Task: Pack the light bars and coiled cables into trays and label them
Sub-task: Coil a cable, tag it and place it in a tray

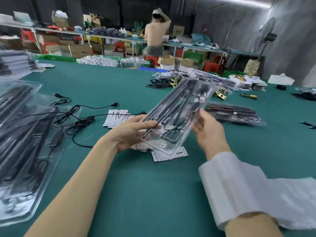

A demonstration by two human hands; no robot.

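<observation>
A clear plastic tray (177,113) holding black light bars and a coiled black cable is lifted and tilted above the green table. My left hand (133,130) grips its left edge with the thumb on top. My right hand (208,129) holds its right edge with the fingers curled against the side. Under the tray lie white printed labels (169,155), and more labels (118,117) lie to the left. A filled tray (234,114) lies flat to the right.
Stacked filled trays (25,142) and loose black cables (80,120) cover the table's left side. Brass hardware and bagged parts (220,82) lie at the far right. A person (156,35) stands at shelves behind the table. Green table surface (153,194) lies in front of me.
</observation>
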